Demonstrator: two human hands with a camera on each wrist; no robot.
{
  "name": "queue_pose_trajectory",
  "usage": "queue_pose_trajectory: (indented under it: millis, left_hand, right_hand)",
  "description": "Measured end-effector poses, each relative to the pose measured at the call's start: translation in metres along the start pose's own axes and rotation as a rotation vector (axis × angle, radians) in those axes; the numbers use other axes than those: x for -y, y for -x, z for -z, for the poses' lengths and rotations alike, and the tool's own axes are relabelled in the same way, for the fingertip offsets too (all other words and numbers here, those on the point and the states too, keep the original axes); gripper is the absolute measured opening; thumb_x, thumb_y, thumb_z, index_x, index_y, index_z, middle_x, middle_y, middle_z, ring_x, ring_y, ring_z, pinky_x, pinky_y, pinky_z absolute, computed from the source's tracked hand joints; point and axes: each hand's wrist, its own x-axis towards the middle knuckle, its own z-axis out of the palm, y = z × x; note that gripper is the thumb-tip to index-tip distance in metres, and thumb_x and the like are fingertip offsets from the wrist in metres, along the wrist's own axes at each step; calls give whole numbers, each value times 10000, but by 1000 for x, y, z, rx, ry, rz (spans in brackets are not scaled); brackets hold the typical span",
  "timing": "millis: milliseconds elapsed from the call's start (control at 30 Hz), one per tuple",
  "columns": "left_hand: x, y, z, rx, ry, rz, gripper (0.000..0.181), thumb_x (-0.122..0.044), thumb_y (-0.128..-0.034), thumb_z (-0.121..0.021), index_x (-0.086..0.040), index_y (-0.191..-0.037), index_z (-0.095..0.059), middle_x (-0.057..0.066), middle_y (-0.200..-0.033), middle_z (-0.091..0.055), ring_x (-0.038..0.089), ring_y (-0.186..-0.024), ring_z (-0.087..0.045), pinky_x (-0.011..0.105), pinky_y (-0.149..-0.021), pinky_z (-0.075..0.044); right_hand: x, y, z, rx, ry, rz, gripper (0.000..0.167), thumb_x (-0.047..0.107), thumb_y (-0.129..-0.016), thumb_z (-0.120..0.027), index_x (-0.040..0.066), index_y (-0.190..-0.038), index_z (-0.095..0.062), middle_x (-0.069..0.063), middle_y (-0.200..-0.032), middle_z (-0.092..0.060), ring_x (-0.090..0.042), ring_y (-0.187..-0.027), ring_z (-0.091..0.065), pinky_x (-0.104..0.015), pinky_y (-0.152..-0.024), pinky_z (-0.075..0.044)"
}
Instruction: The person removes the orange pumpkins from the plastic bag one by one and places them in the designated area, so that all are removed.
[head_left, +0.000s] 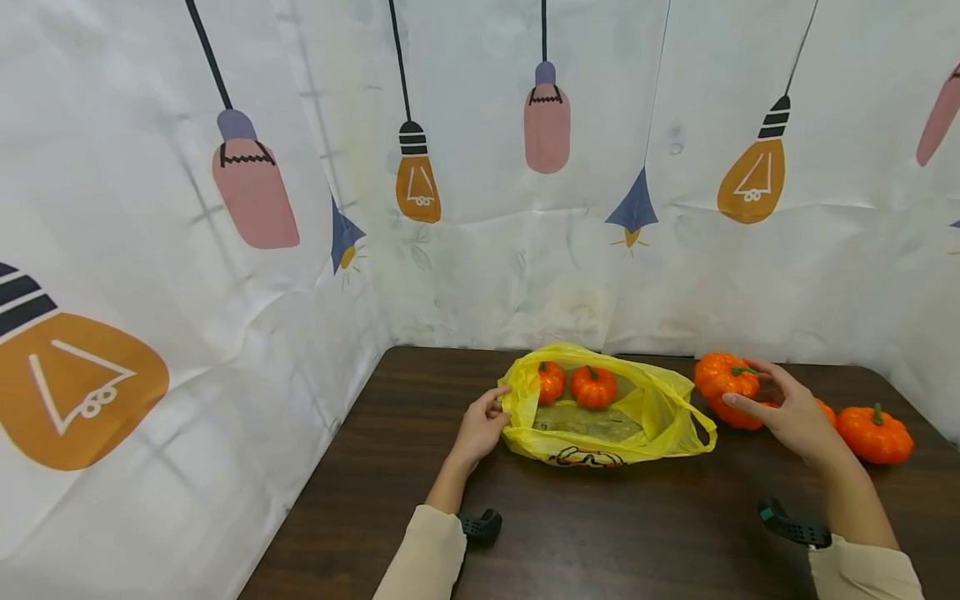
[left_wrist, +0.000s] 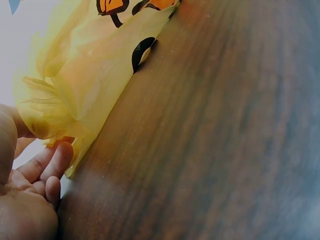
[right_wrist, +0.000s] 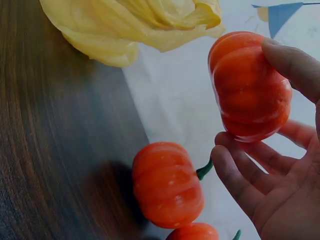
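A yellow plastic bag (head_left: pixel 667 421) lies with its mouth spread wide on the dark table. Inside are two small orange pumpkins, one at the left (head_left: pixel 551 383) and one with a green stem (head_left: pixel 594 388). My left hand (head_left: pixel 478 429) grips the bag's left edge; in the left wrist view thin yellow plastic (left_wrist: pixel 90 90) runs into the fingers. To the right of the bag, my right hand (head_left: pixel 798 417) holds another orange pumpkin (right_wrist: pixel 250 87) between thumb and fingers, raised off the table. Beneath that hand stands a pumpkin (right_wrist: pixel 167 185) with a green stem.
Farther right on the table sits a pumpkin (head_left: pixel 876 435), with one more (head_left: pixel 827 412) partly hidden behind my right hand. The brown wooden table (head_left: pixel 600 533) meets a white printed curtain (head_left: pixel 480 275) at the back and left.
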Motion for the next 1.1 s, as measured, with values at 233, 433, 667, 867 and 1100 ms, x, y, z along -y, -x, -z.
queue_pose_trajectory:
  millis: [233, 433, 667, 867, 1100]
  left_hand:
    - [1, -1, -4, 6, 3, -2, 467, -73, -1007, -586, -204, -1456, -577, 106, -1087, -601, 144, -803, -499, 245, -670, -448]
    - [1, 0, -6, 14, 6, 0, 474, -79, -1009, -584, -223, -1460, -572, 97, -1096, -592, 153, -798, -484, 261, -673, -441]
    - [-1, 0, -6, 14, 9, -2, 474, -78, -1008, -580, -229, -1458, -572, 100, -1097, -594, 153, -793, -485, 257, -666, -442]
    - [-1, -1, -3, 9, 12, -13, 478, -70, -1003, -584, -206, -1461, -571, 123, -1106, -602, 153, -803, -505, 260, -658, -452]
    - [0, 0, 0, 5, 5, -8, 472, -74, -1002, -579, -209, -1454, -576, 118, -1093, -607, 156, -803, -505, 253, -649, -445]
  right_hand:
    - [-13, 4, 2, 10, 24, -8, 861, 439, -1016, -607, 56, -1637, -150, -410, -1551, -240, -592, -1316, -343, -717, -889, -432]
    - [-22, 8, -3, -11, 31, 7, 875, 443, -997, -642, 76, -1638, -173, -384, -1561, -254, -586, -1327, -316, -704, -863, -433]
    - [-26, 16, -6, 2, 39, 2, 888, 449, -988, -653, 64, -1635, -182, -365, -1575, -258, -593, -1344, -297, -733, -871, -415]
    - [-32, 22, -3, 39, 53, -14, 894, 445, -995, -646, 64, -1641, -159, -368, -1579, -242, -594, -1333, -299, -703, -845, -447]
    - [-44, 27, 0, 105, 76, -22, 851, 416, -1012, -629, 25, -1627, -188, -369, -1546, -301, -557, -1294, -401, -650, -867, -498]
